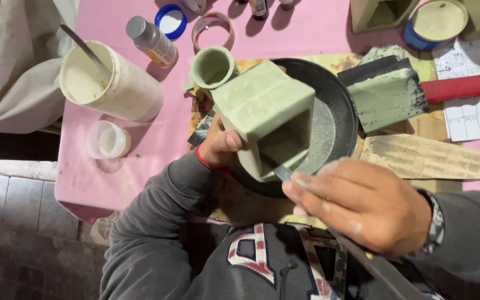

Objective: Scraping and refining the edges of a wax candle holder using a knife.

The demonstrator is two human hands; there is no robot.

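left hand [220, 145] clasps green square mould [265, 114] tilted over black pan [340, 100] | right hand [362, 203] pinches thin blade [282, 173], tip at mould's open mouth, just beside

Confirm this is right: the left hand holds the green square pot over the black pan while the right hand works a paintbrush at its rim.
Not quite: the head view shows the right hand holding a thin metal blade, not a paintbrush. The left hand does hold the green square pot over the black pan.

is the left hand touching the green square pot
Touching. The head view shows the left hand gripping the side of the green square pot, thumb pressed flat on its wall.
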